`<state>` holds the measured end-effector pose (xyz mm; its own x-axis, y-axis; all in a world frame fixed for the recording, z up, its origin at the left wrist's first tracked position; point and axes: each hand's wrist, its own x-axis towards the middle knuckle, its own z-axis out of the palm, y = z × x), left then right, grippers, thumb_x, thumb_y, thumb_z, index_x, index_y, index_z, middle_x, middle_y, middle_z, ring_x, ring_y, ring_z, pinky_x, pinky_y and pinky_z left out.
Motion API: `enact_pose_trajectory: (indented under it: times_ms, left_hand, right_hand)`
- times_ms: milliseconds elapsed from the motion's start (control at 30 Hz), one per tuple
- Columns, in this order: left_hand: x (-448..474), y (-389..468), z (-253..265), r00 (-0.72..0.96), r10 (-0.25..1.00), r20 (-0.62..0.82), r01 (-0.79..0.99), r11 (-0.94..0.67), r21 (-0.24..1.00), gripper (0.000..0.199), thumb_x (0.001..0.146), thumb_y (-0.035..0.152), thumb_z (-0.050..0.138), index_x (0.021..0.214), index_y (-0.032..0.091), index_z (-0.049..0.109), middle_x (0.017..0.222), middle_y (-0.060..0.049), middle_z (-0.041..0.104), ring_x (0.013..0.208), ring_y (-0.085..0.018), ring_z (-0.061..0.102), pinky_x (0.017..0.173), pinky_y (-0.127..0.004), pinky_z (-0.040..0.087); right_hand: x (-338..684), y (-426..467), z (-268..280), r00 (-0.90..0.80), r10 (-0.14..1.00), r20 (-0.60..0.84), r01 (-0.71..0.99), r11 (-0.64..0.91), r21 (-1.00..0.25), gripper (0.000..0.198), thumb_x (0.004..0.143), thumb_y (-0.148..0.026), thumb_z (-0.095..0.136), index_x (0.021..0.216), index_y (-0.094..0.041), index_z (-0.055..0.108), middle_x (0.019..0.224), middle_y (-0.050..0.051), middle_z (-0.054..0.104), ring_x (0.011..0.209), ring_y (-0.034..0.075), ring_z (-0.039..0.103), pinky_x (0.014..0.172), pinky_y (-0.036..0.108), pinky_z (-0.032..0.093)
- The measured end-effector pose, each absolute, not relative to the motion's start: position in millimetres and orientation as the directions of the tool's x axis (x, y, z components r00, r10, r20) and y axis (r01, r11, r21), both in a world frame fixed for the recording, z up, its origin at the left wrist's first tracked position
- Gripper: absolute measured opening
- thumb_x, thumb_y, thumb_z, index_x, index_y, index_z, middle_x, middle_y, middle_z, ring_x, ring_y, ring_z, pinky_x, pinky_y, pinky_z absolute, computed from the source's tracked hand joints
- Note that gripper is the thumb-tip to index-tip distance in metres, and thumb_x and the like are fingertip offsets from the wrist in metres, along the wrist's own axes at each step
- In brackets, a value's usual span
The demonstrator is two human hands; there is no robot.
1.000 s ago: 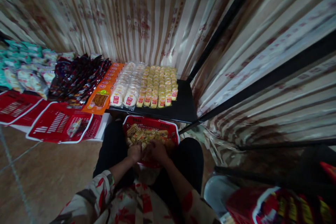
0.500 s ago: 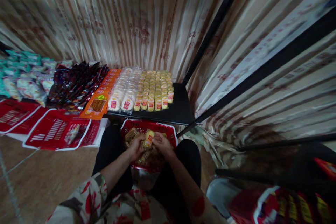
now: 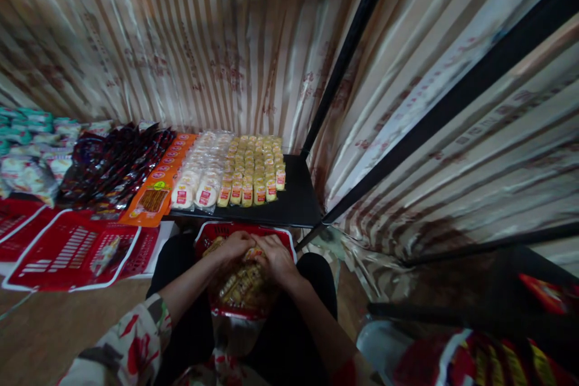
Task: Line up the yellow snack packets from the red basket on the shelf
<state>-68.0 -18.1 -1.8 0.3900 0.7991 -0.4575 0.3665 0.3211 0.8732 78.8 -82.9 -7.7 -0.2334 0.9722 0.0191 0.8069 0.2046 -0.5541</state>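
A red basket (image 3: 289,241) with a white rim stands between my knees, heaped with yellow-wrapped snack packets (image 3: 244,286). My left hand (image 3: 236,246) is over its far part, fingers curled in against my right hand. My right hand (image 3: 277,258) is bent over one yellow snack packet (image 3: 254,253), of which only a part shows below the fingers. Both hands close around this packet, and their fingertips partly hide it. Ahead, on a black shelf (image 3: 296,193), similar yellow packets (image 3: 253,172) stand in neat rows.
Left of the rows lie white round packets (image 3: 207,193), an orange bag (image 3: 151,199), dark bags (image 3: 113,163) and green-and-white packs (image 3: 27,126). Red baskets (image 3: 67,247) stand below at left. Black frame bars (image 3: 384,175) cross at right before a striped curtain (image 3: 226,42).
My hands have drawn together and turned over the packet, now covering most of what showed before. The view has shifted, so the shelf appears lower and further left.
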Motion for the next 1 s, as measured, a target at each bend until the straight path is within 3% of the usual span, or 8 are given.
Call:
enact_pose_trajectory:
  times_ms: [100, 200, 367, 500, 667, 833, 1000]
  left_hand:
    - [-57, -6, 8, 0.423, 0.792, -0.440, 0.343, 0.309, 0.887, 0.015, 0.068, 0.028, 0.060, 0.072, 0.013, 0.061, 0.061, 0.002, 0.058, 0.054, -0.010, 0.051, 0.051, -0.021, 0.037]
    - [-39, 3, 20, 0.495, 0.774, -0.394, 0.209, 0.334, 0.919, 0.025, 0.076, 0.036, 0.053, 0.087, 0.013, 0.058, 0.063, 0.002, 0.059, 0.050, -0.009, 0.052, 0.049, -0.020, 0.038]
    - [-4, 12, 30, 0.394, 0.889, -0.234, 0.004, 0.253, 0.968, 0.027, 0.076, 0.025, 0.057, 0.100, 0.013, 0.055, 0.086, -0.004, 0.063, 0.070, -0.011, 0.061, 0.063, -0.022, 0.049]
    - [19, 16, 27, 0.345, 0.926, -0.152, 0.088, 0.129, 0.988, 0.027, 0.077, 0.019, 0.054, 0.103, 0.015, 0.058, 0.094, -0.006, 0.063, 0.082, -0.014, 0.061, 0.071, -0.026, 0.051]
    - [38, 21, 25, 0.294, 0.953, -0.069, 0.169, 0.019, 0.985, 0.024, 0.077, 0.018, 0.052, 0.099, 0.019, 0.061, 0.126, -0.007, 0.051, 0.095, -0.016, 0.059, 0.077, -0.029, 0.052]
    - [46, 29, 20, 0.260, 0.964, -0.056, 0.215, -0.002, 0.977, 0.025, 0.078, 0.017, 0.050, 0.101, 0.020, 0.060, 0.116, -0.005, 0.058, 0.092, -0.015, 0.059, 0.082, -0.031, 0.051]
    - [45, 36, 17, 0.268, 0.962, -0.053, 0.279, -0.025, 0.960, 0.023, 0.077, 0.017, 0.050, 0.098, 0.018, 0.059, 0.111, -0.006, 0.059, 0.094, -0.016, 0.059, 0.091, -0.033, 0.046]
  right_hand:
    - [94, -75, -10, -0.136, 0.989, 0.060, 0.741, 0.142, -0.656, 0.048, 0.078, -0.023, 0.058, 0.126, -0.023, 0.053, 0.112, 0.007, 0.061, 0.105, 0.022, 0.051, 0.093, 0.035, 0.041]
    - [114, -62, -16, 0.030, 0.997, 0.074, 0.579, 0.044, -0.814, 0.041, 0.077, -0.027, 0.058, 0.117, -0.022, 0.059, 0.102, 0.005, 0.064, 0.093, 0.019, 0.058, 0.084, 0.032, 0.047]
    - [147, -26, -20, 0.334, 0.941, 0.052, 0.274, -0.044, -0.961, 0.049, 0.073, -0.038, 0.058, 0.118, -0.019, 0.056, 0.095, 0.005, 0.065, 0.083, 0.017, 0.060, 0.073, 0.029, 0.051]
    - [166, 5, -15, 0.468, 0.876, 0.114, 0.362, -0.073, -0.929, 0.048, 0.072, -0.039, 0.060, 0.115, -0.019, 0.058, 0.092, 0.004, 0.066, 0.079, 0.017, 0.061, 0.077, 0.031, 0.050]
    - [173, 37, -11, 0.502, 0.850, 0.163, 0.494, -0.127, -0.860, 0.043, 0.073, -0.036, 0.058, 0.113, -0.021, 0.060, 0.091, 0.003, 0.065, 0.076, 0.016, 0.061, 0.075, 0.030, 0.050]
    - [168, 56, -9, 0.467, 0.862, 0.198, 0.614, -0.155, -0.774, 0.044, 0.075, -0.033, 0.056, 0.115, -0.015, 0.060, 0.093, 0.008, 0.062, 0.077, 0.016, 0.060, 0.075, 0.029, 0.049]
    - [165, 58, -15, 0.403, 0.881, 0.249, 0.763, -0.173, -0.622, 0.041, 0.082, -0.035, 0.049, 0.118, -0.017, 0.060, 0.104, 0.011, 0.060, 0.096, 0.022, 0.054, 0.087, 0.033, 0.042]
